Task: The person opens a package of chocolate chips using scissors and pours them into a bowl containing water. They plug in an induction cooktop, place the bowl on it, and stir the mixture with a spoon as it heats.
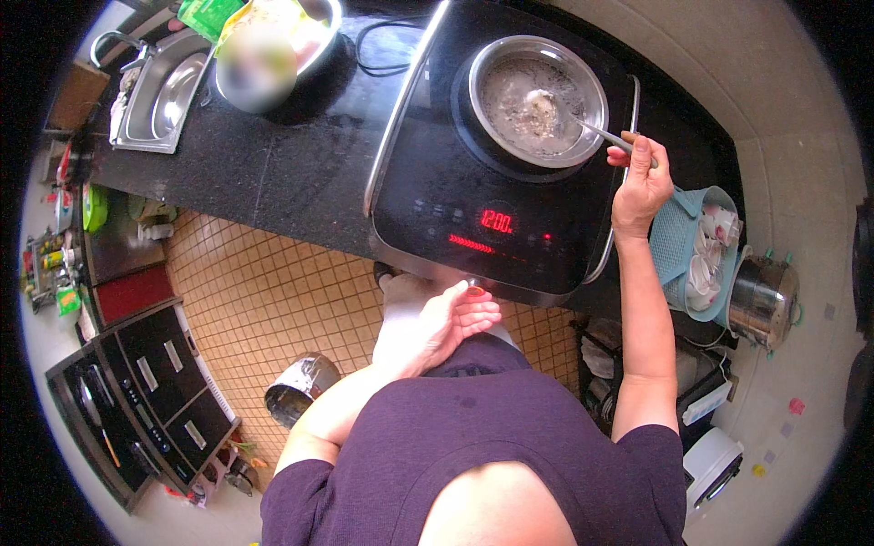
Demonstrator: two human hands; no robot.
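My right hand [640,179] grips the handle of a utensil [610,138] that slants over the rim of a round metal pot. The utensil's far end is hidden in the greyish liquid [509,109], where pale lumps show near the middle. The pot [479,130] sits on a black cooktop [437,170] with a lit red display [496,220]. In front of the cooktop's near edge, at my waist, my left hand [454,321] is held palm up with its fingers slightly curled and nothing in it.
A sink [147,140] and a white-rimmed basin [334,20] holding packages are at the upper left. A light-blue basket [672,252] of dishes and a steel pot [761,300] stand right of the cooktop. A bin [307,382] is on the tiled floor, behind my left side.
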